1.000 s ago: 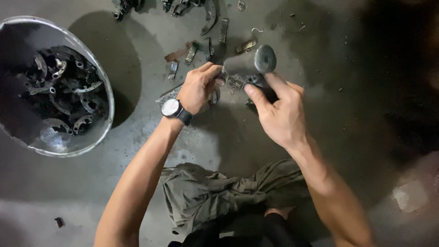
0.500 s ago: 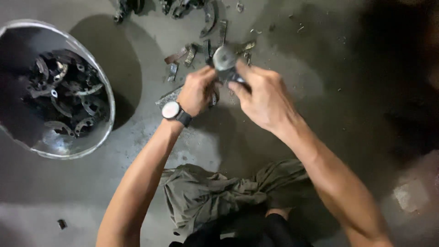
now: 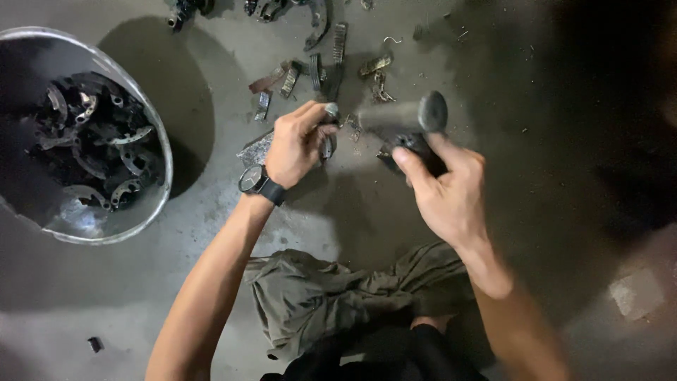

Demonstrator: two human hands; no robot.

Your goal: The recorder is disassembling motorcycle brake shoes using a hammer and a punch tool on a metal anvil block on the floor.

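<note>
Hammer (image 3: 409,116): blurred grey metal head with a round face, raised over the floor (image 3: 211,63), clenched in the right hand (image 3: 448,194).
Left hand (image 3: 296,144): fist closed on a small metal part (image 3: 329,130), pinned low.
Bucket (image 3: 159,141): round, pale-rimmed, far left, holding dark curved parts.
Scraps (image 3: 328,60): strewn beyond the hands.

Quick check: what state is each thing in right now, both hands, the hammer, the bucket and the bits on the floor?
Left hand: closed on a small metal part.
Right hand: gripping a hammer, raised, blurred.
Bucket: upright, open, holding dark metal parts.
Metal pieces: loose, scattered on the floor.
Watch: on the left wrist.
</note>
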